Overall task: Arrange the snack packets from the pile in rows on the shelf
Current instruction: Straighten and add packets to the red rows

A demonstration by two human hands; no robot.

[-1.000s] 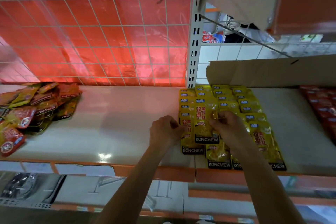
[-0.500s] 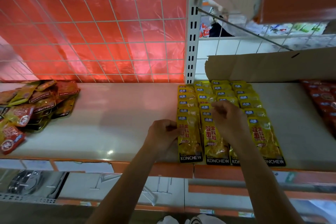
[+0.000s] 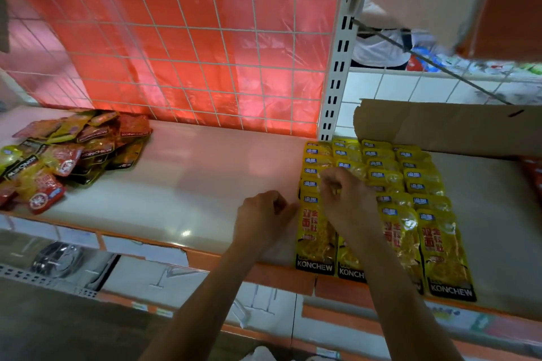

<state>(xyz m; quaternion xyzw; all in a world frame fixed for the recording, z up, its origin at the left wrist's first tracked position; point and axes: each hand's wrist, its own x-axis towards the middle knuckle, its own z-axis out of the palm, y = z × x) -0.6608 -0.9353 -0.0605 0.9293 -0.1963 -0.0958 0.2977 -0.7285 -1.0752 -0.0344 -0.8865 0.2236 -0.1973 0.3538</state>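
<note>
Pale shelf (image 3: 187, 184) with an orange front lip, left end cut off by the frame.

At far left, a jumbled pile (image 3: 73, 155) of red and yellow snack packets, partly out of view, well apart from both hands.

Right of the white upright post (image 3: 337, 67), four overlapping rows of yellow packets (image 3: 410, 184), running from the front lip back to a cardboard sheet (image 3: 440, 126). Only the front ones show in full, "KONCHEW" legible.

On bare shelf just beside the leftmost row, left hand (image 3: 264, 217), fingers curled. Palm hidden, so cannot tell whether anything is held.

Over the second row, right hand (image 3: 346, 199), fingers curled down, yellow foil showing between them, pinching a packet there. Which one is hidden.

At the right edge, red packets (image 3: 532, 173), mostly cut off.

Behind, a wire grid (image 3: 176, 53) over blurred red plastic.
</note>
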